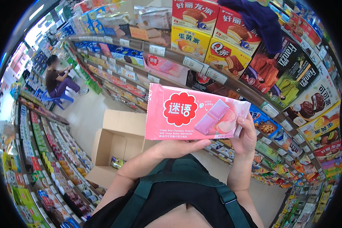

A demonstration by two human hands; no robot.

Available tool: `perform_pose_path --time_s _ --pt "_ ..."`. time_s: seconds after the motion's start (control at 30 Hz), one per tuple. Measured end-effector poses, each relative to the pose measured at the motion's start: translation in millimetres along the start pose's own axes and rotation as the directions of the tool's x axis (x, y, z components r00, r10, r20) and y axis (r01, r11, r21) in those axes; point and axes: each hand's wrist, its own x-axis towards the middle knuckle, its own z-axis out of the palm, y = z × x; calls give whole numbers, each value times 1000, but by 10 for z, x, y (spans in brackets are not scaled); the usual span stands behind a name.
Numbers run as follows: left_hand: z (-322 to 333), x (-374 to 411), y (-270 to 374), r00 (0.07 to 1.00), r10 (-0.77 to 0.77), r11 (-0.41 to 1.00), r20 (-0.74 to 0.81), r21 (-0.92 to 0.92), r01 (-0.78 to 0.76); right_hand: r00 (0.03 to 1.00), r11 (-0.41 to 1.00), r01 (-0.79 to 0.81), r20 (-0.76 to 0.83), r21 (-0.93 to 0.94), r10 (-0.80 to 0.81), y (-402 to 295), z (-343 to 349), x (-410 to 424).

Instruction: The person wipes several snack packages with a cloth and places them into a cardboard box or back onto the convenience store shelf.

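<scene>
A pink packet of peach crispy rice chocolate (pixel 185 114) is held up in front of me, its printed face towards the camera. My left hand (pixel 179 147) lies under its lower edge, with the thumb along the bottom. At the packet's right end, the fingers of my right hand (pixel 246 131) pinch the crimped seal. Behind the packet, a similar pink box (pixel 166 68) sits on the shelf, beside a dark box (pixel 198 82) partly hidden by the packet.
An open cardboard box (pixel 124 142) with a small green package (pixel 117 162) inside stands at my left. Snack shelves (pixel 199 67) line the aisle, and a purple cloth (pixel 260 22) hangs over some boxes. A person (pixel 57 77) sits on a blue plastic chair (pixel 61 98) further off.
</scene>
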Motion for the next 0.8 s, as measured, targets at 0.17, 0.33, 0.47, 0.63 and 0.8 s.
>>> perform_pose_path --time_s 0.17,0.33,0.47,0.63,0.8 --pt "-187 125 61 993 77 996 95 -57 -72 999 999 40 -36 12 -40 27 121 107" --pt "-452 196 71 982 41 997 182 -78 -27 996 997 79 -53 15 -78 166 203 191" --pt "-692 207 -106 979 162 985 127 -88 -151 997 1000 30 -74 9 -29 360 226 211" --pt "-771 321 -441 906 354 764 -233 -487 -424 982 981 -175 -54 80 180 747 516 231" --pt "-892 460 -49 974 218 670 -58 -717 -193 937 866 -294 55 -406 344 382 675 368"
